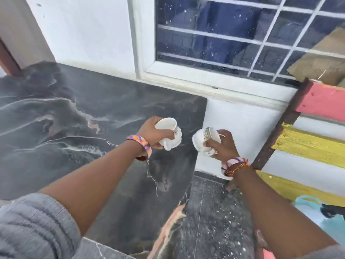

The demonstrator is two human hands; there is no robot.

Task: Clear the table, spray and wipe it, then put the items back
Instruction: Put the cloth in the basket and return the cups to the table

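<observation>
Behind the scene, white wall point(84, 30), plain and slightly marked. Set into it, a window point(233, 34) with dark speckled glass, white bars crossing in a grid, a white frame and sill running below. At far left, a reddish-brown door frame point(7, 60) edging the wall. At right, painted wooden planks point(321, 101) leaning against the wall: pink uppermost, yellow beneath, a dark upright strip along their left side. Above them, a brownish board point(321, 58) tilting across the window corner. Below, dark speckled floor point(214, 221) showing, with a pale blue bag point(313, 212) lying at lower right
</observation>
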